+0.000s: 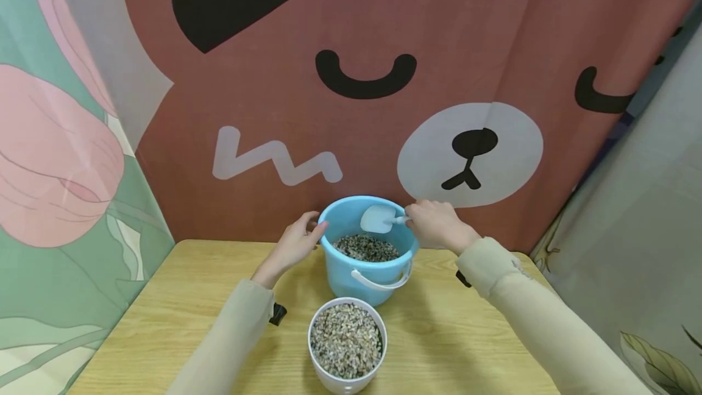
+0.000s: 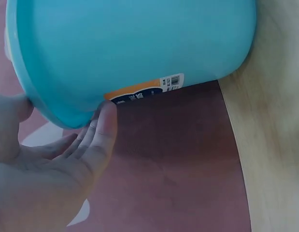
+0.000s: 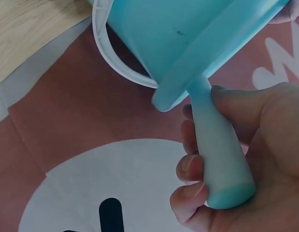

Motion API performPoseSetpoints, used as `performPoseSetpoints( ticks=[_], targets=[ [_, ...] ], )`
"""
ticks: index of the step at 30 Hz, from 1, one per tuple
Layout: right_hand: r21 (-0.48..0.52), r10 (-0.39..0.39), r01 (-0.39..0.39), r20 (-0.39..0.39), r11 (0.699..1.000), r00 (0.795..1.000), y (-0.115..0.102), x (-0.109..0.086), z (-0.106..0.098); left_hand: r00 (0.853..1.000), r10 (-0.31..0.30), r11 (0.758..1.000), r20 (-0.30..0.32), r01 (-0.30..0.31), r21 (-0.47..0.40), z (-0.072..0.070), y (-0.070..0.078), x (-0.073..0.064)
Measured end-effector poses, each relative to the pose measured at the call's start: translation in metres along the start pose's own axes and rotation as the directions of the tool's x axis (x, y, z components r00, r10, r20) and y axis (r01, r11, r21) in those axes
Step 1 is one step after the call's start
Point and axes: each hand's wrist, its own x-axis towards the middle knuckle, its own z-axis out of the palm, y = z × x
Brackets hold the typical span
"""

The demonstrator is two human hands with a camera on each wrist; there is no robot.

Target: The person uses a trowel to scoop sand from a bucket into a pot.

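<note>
A light blue bucket (image 1: 353, 279) stands upright, dark gravel (image 1: 366, 249) in its bottom. My left hand (image 1: 293, 242) is at its left rim; in the left wrist view the thumb lies at the rim and the fingers (image 2: 106, 125) reach along the outer wall, pinching it. My right hand (image 1: 439, 224) grips a small toy shovel (image 1: 378, 219) by its white handle (image 3: 219, 150), fingers curled round it. The shovel's pale blue blade is over the bucket's opening, with no gravel seen on it. Nearer me, a white pot (image 1: 344, 383) holds lighter gravel (image 1: 347, 340).
Both containers stand on a wooden table (image 1: 219, 285). The bucket's white handle (image 1: 384, 283) hangs down at its front. Behind the table hangs a curtain (image 1: 263, 90) with a bear print. A label (image 2: 144, 92) is on the bucket's outer wall.
</note>
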Motion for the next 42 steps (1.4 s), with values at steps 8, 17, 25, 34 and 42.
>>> performPoseSetpoints(
  ticks=[8, 17, 25, 34, 42],
  targets=[
    [-0.098, 0.012, -0.010, 0.019, 0.995, 1.000, -0.006, 0.017, 0.010, 0.999, -0.037, 0.999, -0.008, 0.037, -0.001, 0.000, 0.001, 0.013],
    [-0.357, 0.001, 0.002, 0.008, 0.934, 1.000, -0.029, 0.031, 0.029, 0.996, -0.076, 0.997, -0.054, 0.075, -0.028, 0.003, -0.002, 0.014],
    [-0.561, -0.071, 0.007, -0.093, 0.827, 0.993, -0.043, 0.036, 0.040, 0.995, -0.077, 0.996, -0.055, 0.075, -0.038, 0.010, -0.005, 0.016],
    [-0.575, -0.135, 0.098, -0.023, 0.812, 0.991, -0.038, 0.034, 0.032, 0.995, -0.069, 0.997, -0.077, 0.067, -0.032, 0.013, -0.001, 0.015],
    [-0.190, -0.208, 0.232, 0.137, 0.954, 0.968, -0.030, 0.028, 0.012, 0.993, -0.060, 0.998, -0.097, 0.057, -0.038, 0.013, -0.001, 0.013]
  ],
)
